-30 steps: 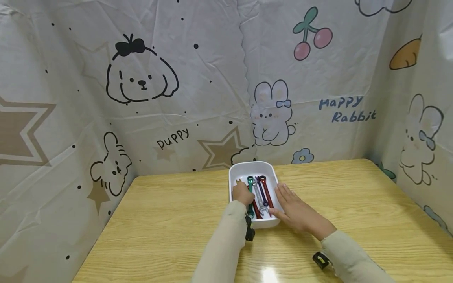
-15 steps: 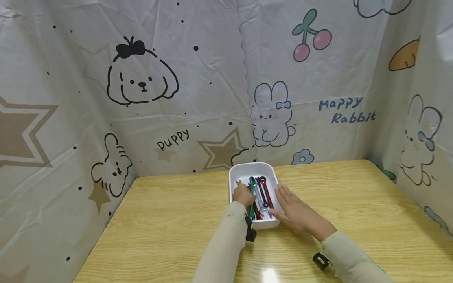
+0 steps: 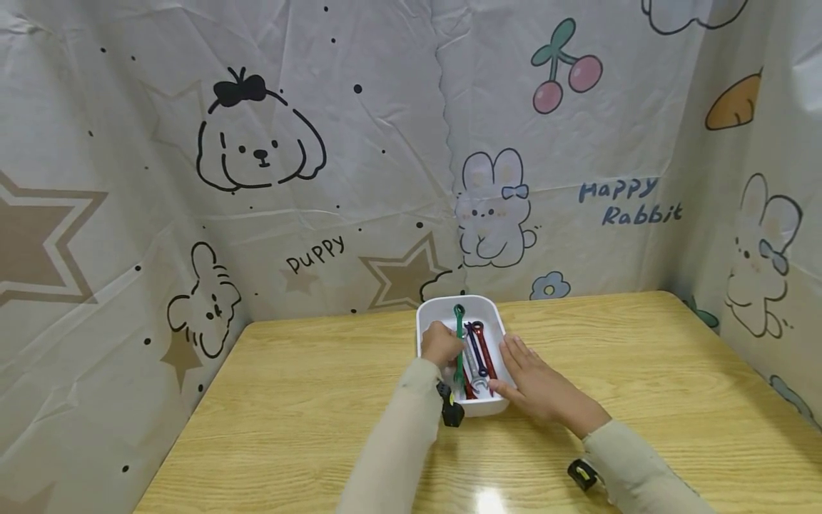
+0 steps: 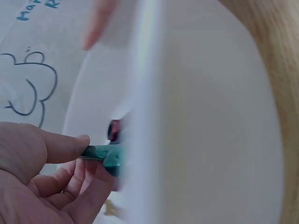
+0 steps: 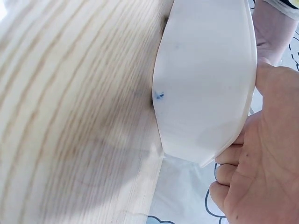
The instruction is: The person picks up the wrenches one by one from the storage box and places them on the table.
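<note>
A white plastic box [image 3: 456,298] holds several coloured wrenches. Inside it my left hand [image 3: 439,344] pinches a green wrench [image 3: 459,332] between thumb and fingers, as the left wrist view shows on the green wrench's end [image 4: 100,152]. To the right of that wrench lie a silver wrench [image 3: 471,358], a purple wrench [image 3: 477,350] and a red wrench [image 3: 486,350]. A gold piece [image 4: 110,207] shows below the fingers in the left wrist view, and my hand hides it in the head view. My right hand [image 3: 539,382] rests with straight fingers along the box's right rim.
The box stands near the back of a wood-grain table [image 3: 308,428]. A printed cloth [image 3: 385,143] hangs behind the table and at both sides. The box wall [image 4: 205,112] blocks much of the left wrist view.
The green wrench has moved toward the far end of the box and stands a little higher with my left hand. The gold wrench end has gone behind that hand. My right hand stays put.
</note>
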{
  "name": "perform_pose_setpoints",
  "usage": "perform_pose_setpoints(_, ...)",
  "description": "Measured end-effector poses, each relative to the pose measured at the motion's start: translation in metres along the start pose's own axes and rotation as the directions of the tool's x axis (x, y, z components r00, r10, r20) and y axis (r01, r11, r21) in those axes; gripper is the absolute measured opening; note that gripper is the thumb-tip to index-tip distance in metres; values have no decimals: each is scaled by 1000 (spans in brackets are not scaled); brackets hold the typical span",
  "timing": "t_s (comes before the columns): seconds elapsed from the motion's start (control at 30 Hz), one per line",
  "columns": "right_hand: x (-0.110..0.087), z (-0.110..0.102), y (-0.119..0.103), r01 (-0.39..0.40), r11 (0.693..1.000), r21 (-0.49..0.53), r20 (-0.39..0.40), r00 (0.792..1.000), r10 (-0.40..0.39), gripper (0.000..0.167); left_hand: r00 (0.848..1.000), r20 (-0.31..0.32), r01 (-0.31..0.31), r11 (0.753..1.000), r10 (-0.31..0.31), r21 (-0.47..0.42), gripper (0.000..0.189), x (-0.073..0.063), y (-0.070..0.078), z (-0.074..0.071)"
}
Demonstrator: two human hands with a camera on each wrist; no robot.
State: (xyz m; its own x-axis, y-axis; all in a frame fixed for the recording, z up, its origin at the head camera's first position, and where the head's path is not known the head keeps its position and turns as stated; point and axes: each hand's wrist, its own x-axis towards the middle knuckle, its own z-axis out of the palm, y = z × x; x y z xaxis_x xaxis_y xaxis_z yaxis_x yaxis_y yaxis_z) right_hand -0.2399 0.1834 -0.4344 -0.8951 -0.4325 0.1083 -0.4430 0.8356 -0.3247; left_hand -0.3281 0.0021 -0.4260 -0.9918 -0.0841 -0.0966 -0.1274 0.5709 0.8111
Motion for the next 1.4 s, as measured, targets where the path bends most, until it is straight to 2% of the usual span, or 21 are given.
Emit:
perform_pose_setpoints(0.23,-1,0,-1,-8,1000,2,13,1000,8,78,998,45,49,988,-43,-149,14,4,12,-12)
perform_pose_setpoints(0.4,-1,-1,-1,-7,1000,5,16,1000,7,79,999,50,7,971,5,-238,13,8,13,-23)
perform_pose_setpoints(0.6,0,-1,-2,-8,1000,9,9,1000,8,80,997,74,-10,945,37,-326,10,3,11,-49)
perform_pose_setpoints(0.8,0,2,-1,14,1000,-1,-21,1000,-14,79,995,95,-4,940,39,-341,11,1,-4,-81)
perform_pose_setpoints(1.03,-2,2,-3,10,1000,7,-21,1000,-10,79,992,125,43,952,-4,-303,14,-3,-34,-113)
perform_pose_setpoints(1.23,-1,1,-1,6,1000,4,-21,1000,-6,78,981,185,87,974,-48,-211,18,-14,-56,-125)
perform_pose_setpoints(1.4,0,2,0,11,1000,1,-25,1000,-10,78,977,190,119,984,-92,-133,16,-21,-73,-126)
